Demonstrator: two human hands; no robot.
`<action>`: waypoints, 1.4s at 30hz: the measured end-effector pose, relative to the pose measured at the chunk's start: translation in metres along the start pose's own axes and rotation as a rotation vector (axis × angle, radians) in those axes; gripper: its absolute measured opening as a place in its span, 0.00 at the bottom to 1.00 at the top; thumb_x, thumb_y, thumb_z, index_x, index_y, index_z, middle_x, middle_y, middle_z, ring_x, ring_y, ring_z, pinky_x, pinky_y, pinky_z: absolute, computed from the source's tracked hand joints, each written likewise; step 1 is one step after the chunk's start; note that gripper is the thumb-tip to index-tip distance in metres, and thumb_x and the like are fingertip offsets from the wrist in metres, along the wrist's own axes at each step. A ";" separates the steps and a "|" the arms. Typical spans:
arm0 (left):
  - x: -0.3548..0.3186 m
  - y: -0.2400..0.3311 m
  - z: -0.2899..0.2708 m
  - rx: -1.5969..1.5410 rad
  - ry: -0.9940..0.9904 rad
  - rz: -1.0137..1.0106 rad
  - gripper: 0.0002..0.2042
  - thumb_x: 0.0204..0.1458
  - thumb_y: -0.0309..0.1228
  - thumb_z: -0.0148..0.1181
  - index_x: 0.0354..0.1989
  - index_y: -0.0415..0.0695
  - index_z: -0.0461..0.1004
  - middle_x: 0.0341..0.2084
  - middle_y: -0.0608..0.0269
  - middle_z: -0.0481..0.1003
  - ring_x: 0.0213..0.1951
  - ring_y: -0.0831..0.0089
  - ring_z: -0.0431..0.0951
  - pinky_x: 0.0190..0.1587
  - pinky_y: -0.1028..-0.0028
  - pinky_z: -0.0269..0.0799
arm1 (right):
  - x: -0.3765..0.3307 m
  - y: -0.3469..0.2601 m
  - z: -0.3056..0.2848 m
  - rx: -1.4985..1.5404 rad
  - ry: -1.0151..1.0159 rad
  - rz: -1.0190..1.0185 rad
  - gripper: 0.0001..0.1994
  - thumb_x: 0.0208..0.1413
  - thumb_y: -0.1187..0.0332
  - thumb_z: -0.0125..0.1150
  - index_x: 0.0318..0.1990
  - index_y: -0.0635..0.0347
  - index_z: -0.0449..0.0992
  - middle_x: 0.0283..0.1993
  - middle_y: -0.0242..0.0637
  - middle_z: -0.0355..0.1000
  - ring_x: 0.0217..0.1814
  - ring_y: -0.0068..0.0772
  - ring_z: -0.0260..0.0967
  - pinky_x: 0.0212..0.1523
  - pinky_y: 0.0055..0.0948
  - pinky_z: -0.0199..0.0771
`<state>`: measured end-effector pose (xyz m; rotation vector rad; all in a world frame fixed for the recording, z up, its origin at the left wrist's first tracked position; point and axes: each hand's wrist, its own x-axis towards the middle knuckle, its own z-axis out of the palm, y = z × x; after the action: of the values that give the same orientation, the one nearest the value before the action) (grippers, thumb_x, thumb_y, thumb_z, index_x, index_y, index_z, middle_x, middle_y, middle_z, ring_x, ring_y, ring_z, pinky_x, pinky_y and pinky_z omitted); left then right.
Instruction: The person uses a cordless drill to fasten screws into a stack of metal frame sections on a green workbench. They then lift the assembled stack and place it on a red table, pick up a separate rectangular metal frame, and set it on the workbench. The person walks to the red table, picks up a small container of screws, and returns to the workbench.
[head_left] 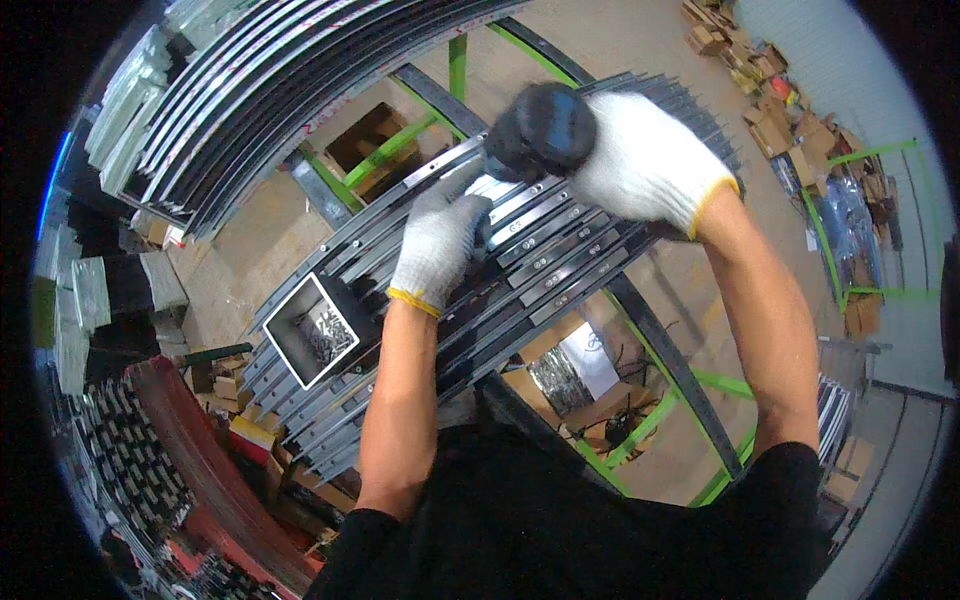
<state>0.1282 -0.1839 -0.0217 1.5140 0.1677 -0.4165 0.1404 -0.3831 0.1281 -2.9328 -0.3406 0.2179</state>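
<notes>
My right hand (640, 160), in a white knit glove with a yellow cuff, grips a dark cordless drill (550, 130) over a row of metal bars (560, 255). The drill's tip is hard to make out. Close beside it, my gloved left hand (437, 250) reaches over the bars, its index finger and thumb near the drill's front end. Whatever lies between those fingers is too small to see. Several bars run side by side, with small holes or fittings along them. Left of my left wrist, a box with a white rim (287, 325) holds small metal screws (330, 335).
A green and black frame (670, 370) supports the bars. Long dark profiles (270, 90) are stacked at the far left. Below the frame sit an open carton and a wire coil (560, 380). Cardboard boxes (770, 130) line the right wall; a red curved beam (215, 460) stands near left.
</notes>
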 end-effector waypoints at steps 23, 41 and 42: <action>0.046 -0.021 -0.009 -0.442 -0.161 -0.244 0.15 0.63 0.29 0.55 0.58 0.50 0.69 0.19 0.70 0.69 0.15 0.78 0.66 0.17 0.81 0.56 | 0.093 0.007 0.027 -0.119 -0.172 -0.119 0.17 0.46 0.64 0.62 0.39 0.68 0.84 0.41 0.63 0.80 0.46 0.63 0.80 0.51 0.47 0.81; 0.060 0.004 -0.015 0.799 0.481 0.284 0.19 0.54 0.38 0.63 0.50 0.39 0.81 0.45 0.41 0.82 0.50 0.43 0.81 0.54 0.55 0.76 | 0.110 -0.005 0.029 -0.205 -0.250 -0.199 0.15 0.46 0.66 0.63 0.39 0.66 0.87 0.41 0.60 0.82 0.44 0.57 0.83 0.49 0.44 0.82; 0.065 0.004 -0.016 0.847 0.481 0.271 0.18 0.54 0.39 0.65 0.47 0.38 0.80 0.46 0.39 0.81 0.51 0.40 0.80 0.53 0.53 0.75 | 0.110 -0.005 0.028 -0.214 -0.248 -0.196 0.15 0.46 0.66 0.63 0.39 0.66 0.87 0.42 0.60 0.82 0.44 0.57 0.83 0.50 0.44 0.82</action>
<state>0.1919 -0.1787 -0.0421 2.4234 0.1651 0.1393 0.2403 -0.3471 0.0879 -3.0549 -0.7261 0.5506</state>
